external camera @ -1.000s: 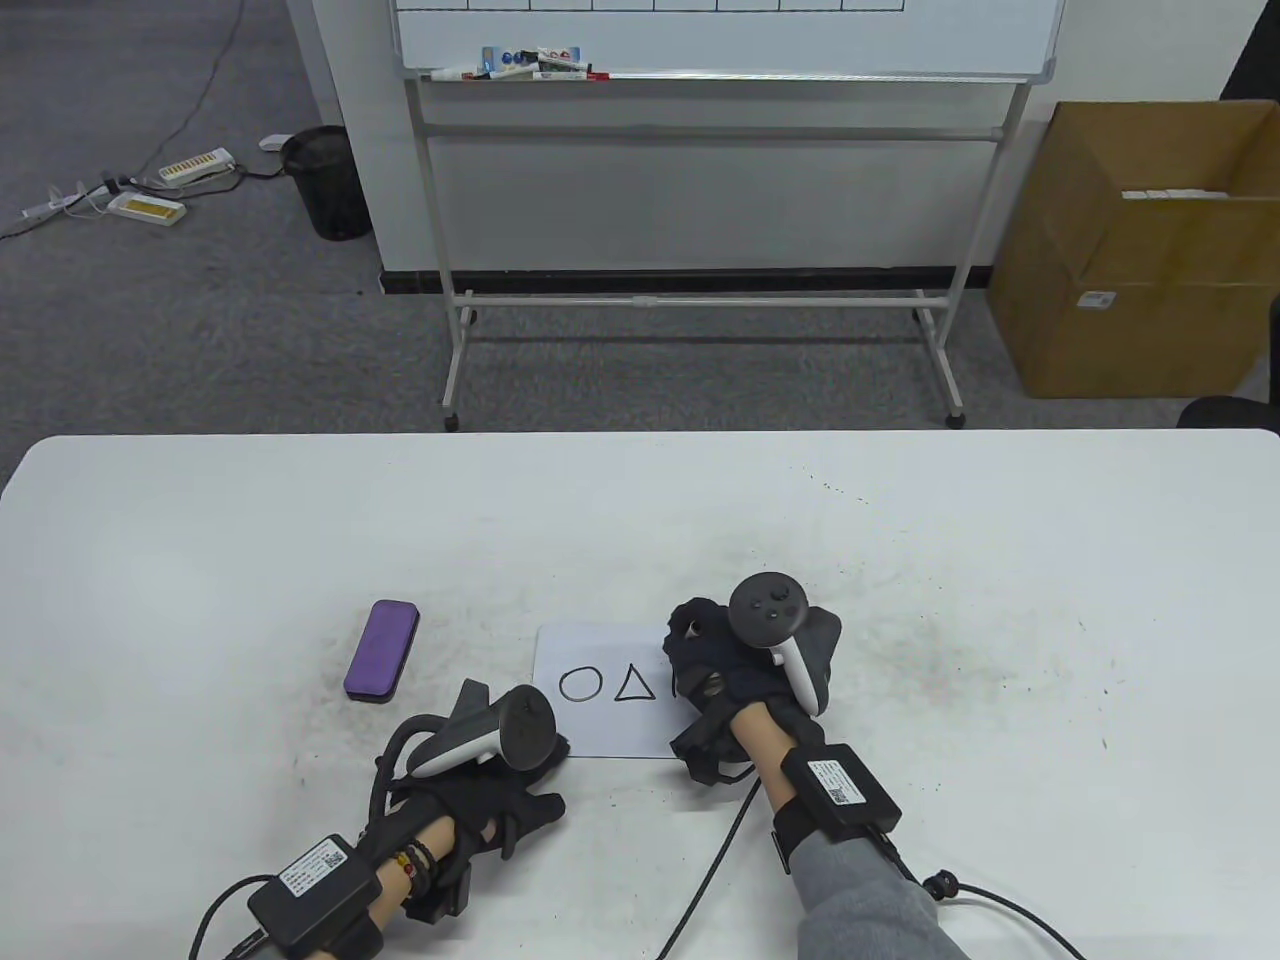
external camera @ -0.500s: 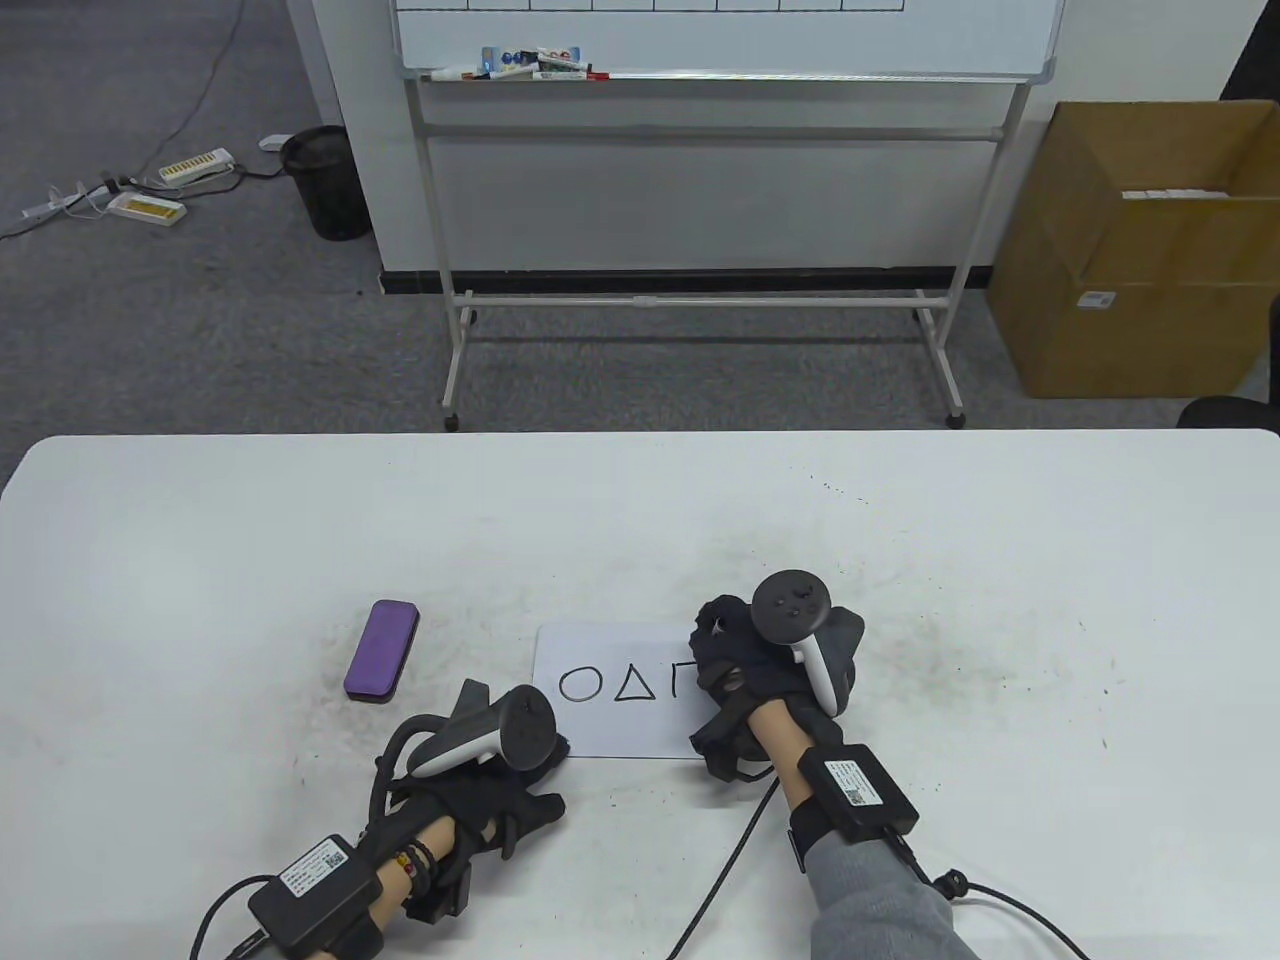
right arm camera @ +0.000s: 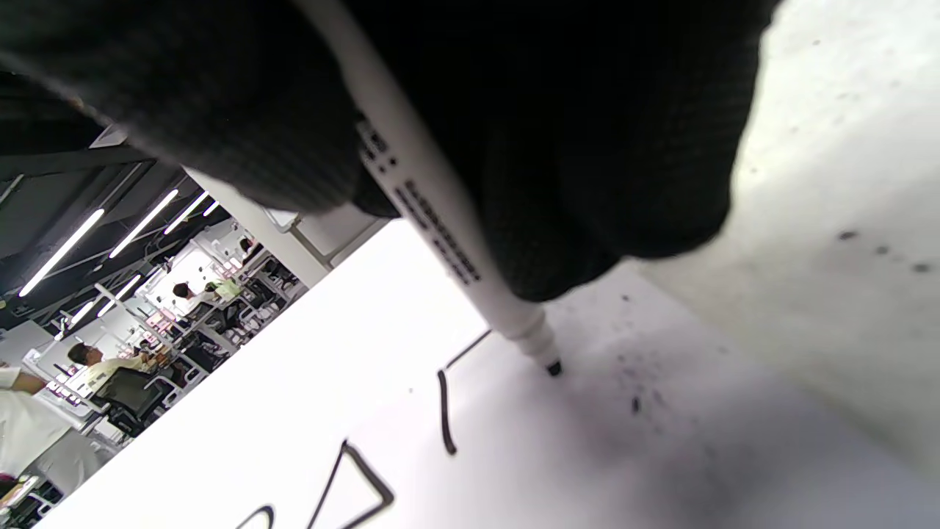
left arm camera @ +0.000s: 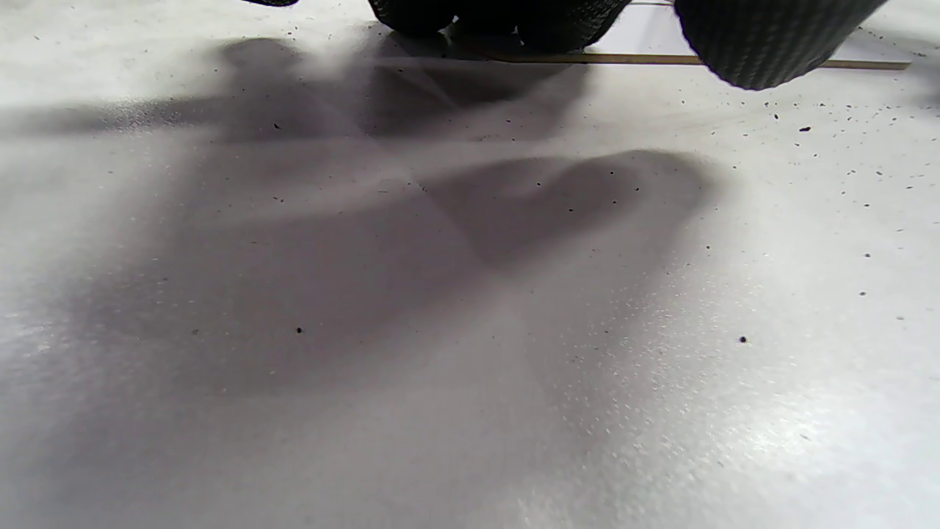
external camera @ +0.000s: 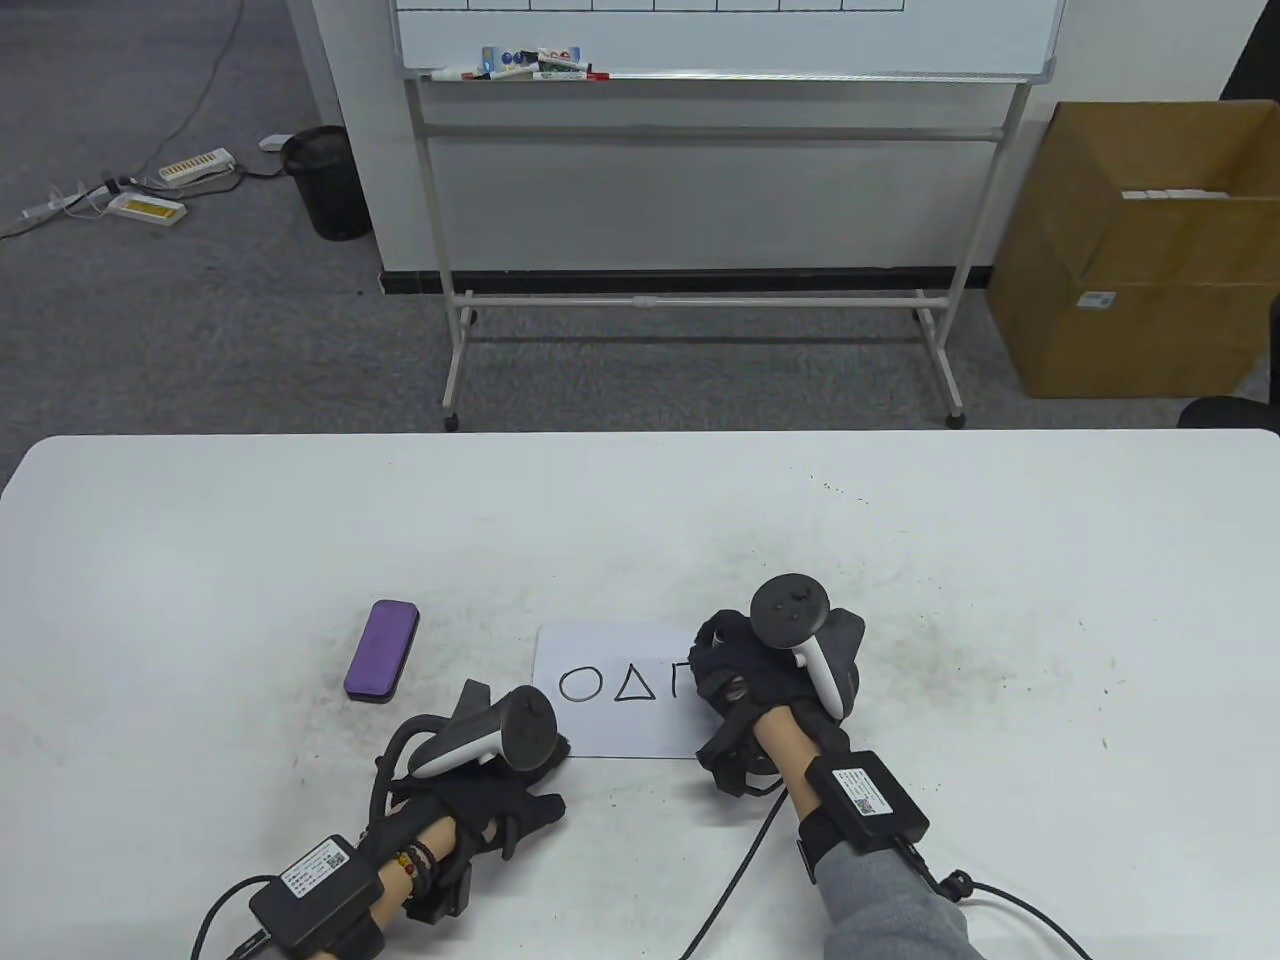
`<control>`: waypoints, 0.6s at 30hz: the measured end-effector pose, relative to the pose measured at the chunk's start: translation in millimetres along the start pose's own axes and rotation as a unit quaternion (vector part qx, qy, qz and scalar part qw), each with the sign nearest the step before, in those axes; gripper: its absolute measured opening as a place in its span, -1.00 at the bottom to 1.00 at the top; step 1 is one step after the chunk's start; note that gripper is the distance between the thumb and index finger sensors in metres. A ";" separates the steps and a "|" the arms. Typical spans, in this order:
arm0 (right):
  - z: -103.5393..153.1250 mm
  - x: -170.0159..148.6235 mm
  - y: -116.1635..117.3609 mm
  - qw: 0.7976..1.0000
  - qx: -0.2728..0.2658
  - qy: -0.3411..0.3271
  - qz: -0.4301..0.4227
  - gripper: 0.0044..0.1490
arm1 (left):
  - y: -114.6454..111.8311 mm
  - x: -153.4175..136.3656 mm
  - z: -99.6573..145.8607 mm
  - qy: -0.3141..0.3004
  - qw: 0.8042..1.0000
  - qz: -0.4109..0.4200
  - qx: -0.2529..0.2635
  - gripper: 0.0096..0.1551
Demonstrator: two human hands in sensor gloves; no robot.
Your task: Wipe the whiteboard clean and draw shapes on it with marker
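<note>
A small whiteboard [external camera: 610,722] lies on the table with a circle [external camera: 579,684], a triangle [external camera: 632,684] and two strokes of a third shape [external camera: 680,675] drawn in black. My right hand [external camera: 715,668] covers the board's right end and grips a white marker [right arm camera: 433,213]. The marker's black tip [right arm camera: 552,367] touches the board to the right of the fresh strokes [right arm camera: 444,411]. My left hand [external camera: 530,800] rests flat at the board's lower left corner, its fingertips [left arm camera: 764,44] at the board edge [left arm camera: 646,59]. It holds nothing.
A purple eraser [external camera: 381,650] lies on the table left of the board. The table surface [external camera: 1000,600] is smudged with marker dust. Beyond the table stand a large whiteboard on a frame [external camera: 700,40], a cardboard box [external camera: 1140,250] and a black bin [external camera: 325,180].
My right hand has moved right and then slightly toward me with the marker, adding a vertical and a top stroke beside the triangle. The left hand has stayed still.
</note>
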State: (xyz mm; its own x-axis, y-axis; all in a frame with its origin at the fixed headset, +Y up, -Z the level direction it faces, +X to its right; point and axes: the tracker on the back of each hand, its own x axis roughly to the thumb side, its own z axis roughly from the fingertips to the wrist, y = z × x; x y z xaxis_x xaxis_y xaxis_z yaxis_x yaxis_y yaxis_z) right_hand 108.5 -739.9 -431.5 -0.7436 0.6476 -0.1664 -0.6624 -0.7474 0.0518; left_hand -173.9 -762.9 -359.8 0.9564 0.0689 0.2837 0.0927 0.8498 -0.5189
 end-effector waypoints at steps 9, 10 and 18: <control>5.4 5.4 -7.9 0.997 -0.005 -0.018 -0.072 -0.46 | -0.3 0.3 0.1 0.000 1.000 -0.003 0.000 -0.12; 5.5 6.5 -6.9 0.997 0.002 -0.021 -0.070 -0.46 | -0.3 0.3 0.1 0.000 1.000 -0.004 0.000 -0.12; 3.9 12.0 16.7 0.999 0.037 -0.029 -0.025 -0.45 | -0.6 0.6 0.1 0.000 1.000 -0.004 -0.001 -0.13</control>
State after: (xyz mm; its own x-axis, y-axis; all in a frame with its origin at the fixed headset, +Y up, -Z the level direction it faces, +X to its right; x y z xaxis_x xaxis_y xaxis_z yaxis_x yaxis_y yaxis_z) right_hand 88.1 -744.1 -428.7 -0.7126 0.6923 -0.1140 -0.7016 -0.7028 0.1174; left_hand -173.5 -763.2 -359.2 0.9558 0.0614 0.2876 0.1014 0.8493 -0.5181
